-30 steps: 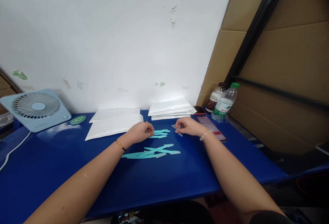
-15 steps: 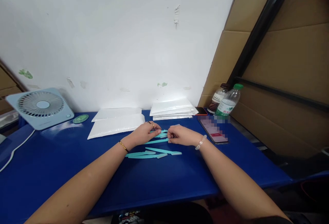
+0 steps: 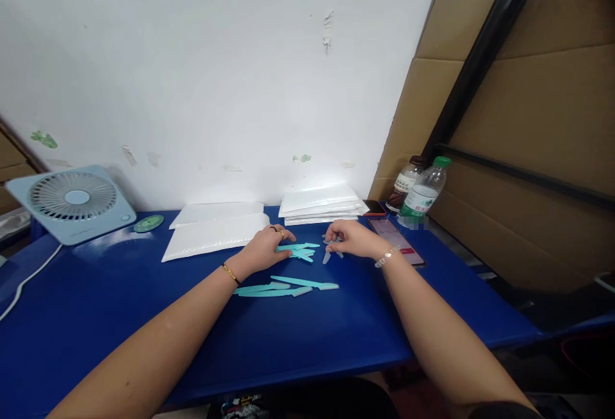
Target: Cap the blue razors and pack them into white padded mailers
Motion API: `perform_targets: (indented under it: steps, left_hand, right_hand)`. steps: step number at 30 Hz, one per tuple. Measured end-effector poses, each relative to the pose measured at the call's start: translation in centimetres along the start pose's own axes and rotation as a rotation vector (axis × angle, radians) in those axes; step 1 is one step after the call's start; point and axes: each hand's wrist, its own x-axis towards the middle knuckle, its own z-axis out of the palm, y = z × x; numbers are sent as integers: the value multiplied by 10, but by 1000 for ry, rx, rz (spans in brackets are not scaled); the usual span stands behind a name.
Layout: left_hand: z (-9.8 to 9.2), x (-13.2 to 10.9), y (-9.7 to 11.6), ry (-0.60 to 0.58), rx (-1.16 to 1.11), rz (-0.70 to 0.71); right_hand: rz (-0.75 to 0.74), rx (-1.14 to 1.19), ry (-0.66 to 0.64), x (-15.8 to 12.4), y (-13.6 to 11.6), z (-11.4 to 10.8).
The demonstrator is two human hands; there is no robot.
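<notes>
My left hand [image 3: 268, 246] rests over a fanned bunch of teal eyebrow razors [image 3: 302, 250], its thumb and forefinger apart around their near ends. To the right, my right hand [image 3: 353, 238] hovers with curled, slightly parted fingers over several small translucent caps [image 3: 327, 257]. Whether a cap still touches its fingertips is hard to see. Closer to me lie loose teal razors [image 3: 305, 282], some with pale blade ends, flat on the blue table.
White padded mailers [image 3: 216, 236] lie at the back left, and a stack of more mailers [image 3: 319, 204] stands right of them. A fan [image 3: 77, 204], a green disc [image 3: 148, 223], a phone [image 3: 396, 239] and two bottles [image 3: 423, 191] sit on the blue table [image 3: 298, 336].
My hands were close together at a teal razor. The right hand has moved right, away from the left, to the translucent caps. The razor between them now appears to lie among the bunch.
</notes>
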Motion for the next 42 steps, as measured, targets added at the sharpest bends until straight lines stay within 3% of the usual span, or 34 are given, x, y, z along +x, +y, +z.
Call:
perform_targets:
  steps: [4,9,12,17,25,28,30,33,35,42]
  left_hand:
    - [5,0,-2,-34,12,12]
    - [2,-1,6,17,19,-7]
    - [-4,-4,21,35,-78,15]
    - [-11,-5,42,-165,-145,32]
    - [-17,-3,19,-46,-6,-43]
    - [-29,-8,16,-56,17,-48]
    - [-38,-14,16,-206,13,-84]
    - [-46,-22,18,-528,-13,-173]
    - [-45,-24,19,-612,-26,-216]
    - [-34,-16,33,-382,-54,-165]
  right_hand:
    - [-93,-90,-333,-9,-32,5]
    - [-65,-203,-452,-9,-43,19]
    - [-75,-183,-410,-8,-40,19]
    - [-66,-54,-168,-3,-33,14]
    - [70,26,-33,5,12,8]
    - [55,-54,55,5,14,8]
    - [5,-99,82,5,6,8]
    - [-64,-122,59,3,-7,9]
    - [-95,-114,44,2,-15,12]
    - [-118,88,-89,4,-37,33]
